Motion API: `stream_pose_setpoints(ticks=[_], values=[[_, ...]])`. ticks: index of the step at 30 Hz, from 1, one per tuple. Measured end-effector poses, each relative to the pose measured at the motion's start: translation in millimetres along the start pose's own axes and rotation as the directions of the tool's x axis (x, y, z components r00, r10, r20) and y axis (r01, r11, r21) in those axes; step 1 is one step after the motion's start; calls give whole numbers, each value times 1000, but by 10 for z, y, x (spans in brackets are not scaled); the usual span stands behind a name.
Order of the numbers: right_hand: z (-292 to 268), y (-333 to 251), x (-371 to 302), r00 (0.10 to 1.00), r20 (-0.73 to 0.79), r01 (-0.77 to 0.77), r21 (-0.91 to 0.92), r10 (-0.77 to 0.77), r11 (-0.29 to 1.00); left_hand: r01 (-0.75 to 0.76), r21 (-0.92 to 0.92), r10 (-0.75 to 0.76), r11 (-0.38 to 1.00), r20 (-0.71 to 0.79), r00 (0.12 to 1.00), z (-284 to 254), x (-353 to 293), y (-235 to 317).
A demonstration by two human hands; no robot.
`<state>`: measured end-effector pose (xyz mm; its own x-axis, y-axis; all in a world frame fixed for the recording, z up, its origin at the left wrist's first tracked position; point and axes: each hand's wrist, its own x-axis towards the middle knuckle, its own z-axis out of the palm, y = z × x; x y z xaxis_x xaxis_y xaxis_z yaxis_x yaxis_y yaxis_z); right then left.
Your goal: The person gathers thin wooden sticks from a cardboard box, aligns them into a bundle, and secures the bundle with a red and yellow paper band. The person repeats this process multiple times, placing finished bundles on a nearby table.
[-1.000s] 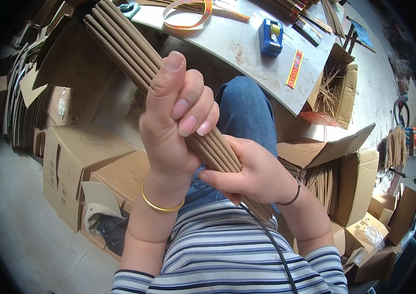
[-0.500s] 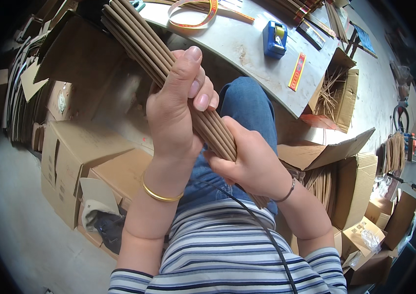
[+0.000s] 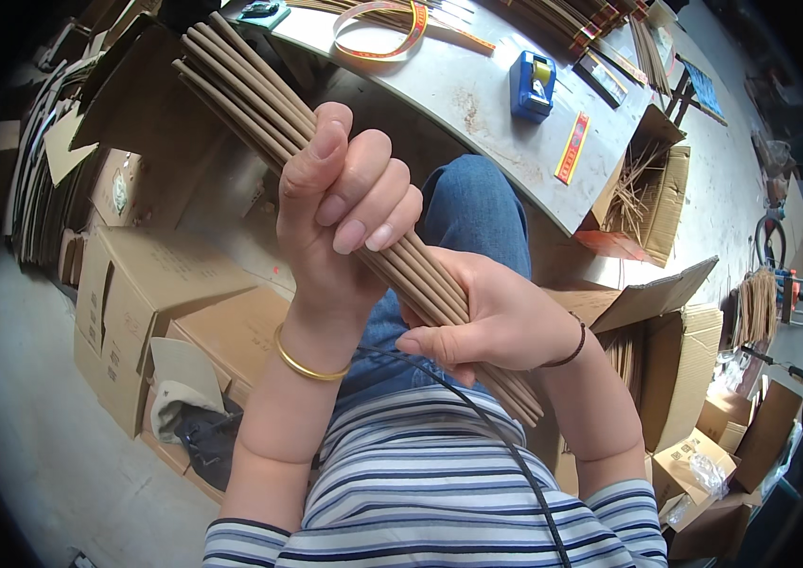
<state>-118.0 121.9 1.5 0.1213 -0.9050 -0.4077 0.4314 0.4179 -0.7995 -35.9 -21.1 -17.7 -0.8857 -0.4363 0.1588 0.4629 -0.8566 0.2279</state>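
A bundle of long brown incense sticks [image 3: 418, 280] runs slantwise in front of me, its upper end to the left and its lower end by my striped shirt. Around the bundle's middle my left hand [image 3: 340, 204] is closed, fingers curled over the top. My right hand [image 3: 505, 312] grips it lower down, thumb laid across the near side. At the upper end the sticks fan slightly and their tips are uneven. Part of the bundle is hidden behind both hands.
Ahead stands a table [image 3: 477, 118] with a blue tape dispenser [image 3: 532, 85], a red-yellow label strip [image 3: 573, 149] and a curled strip [image 3: 378, 52]. Cardboard boxes [image 3: 160, 284] are at left. An open box of sticks [image 3: 676, 369] is at right, another box [image 3: 671, 204] beyond.
The bundle has shifted down and its upper tips now show. My left fingers have curled further over it. My right hand has moved slightly right and down, with the thumb now lying across the sticks.
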Motion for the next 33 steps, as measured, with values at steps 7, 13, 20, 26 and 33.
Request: stream_pose_setpoints(ticks=[7, 13, 20, 26, 33], values=[[190, 196, 87, 827, -369, 32, -723, -425, 690, -139, 490, 281, 860, -230, 932, 137, 1, -105], [198, 197, 49, 797, -348, -8, -823, -494, 568, -136, 432, 282, 892, -294, 913, 199, -43, -110], [152, 103, -32, 918, -223, 109, -651, -327, 751, -59, 59, 59, 996, 6, 998, 28, -109, -30], [146, -2, -66, 998, -63, 10, -152, -20, 988, -2, -174, 25, 985, 129, 991, 67, -115, -14], [264, 202, -8, 830, -265, 146, -747, -491, 649, -161, 297, 211, 941, -147, 966, 276, -153, -41]])
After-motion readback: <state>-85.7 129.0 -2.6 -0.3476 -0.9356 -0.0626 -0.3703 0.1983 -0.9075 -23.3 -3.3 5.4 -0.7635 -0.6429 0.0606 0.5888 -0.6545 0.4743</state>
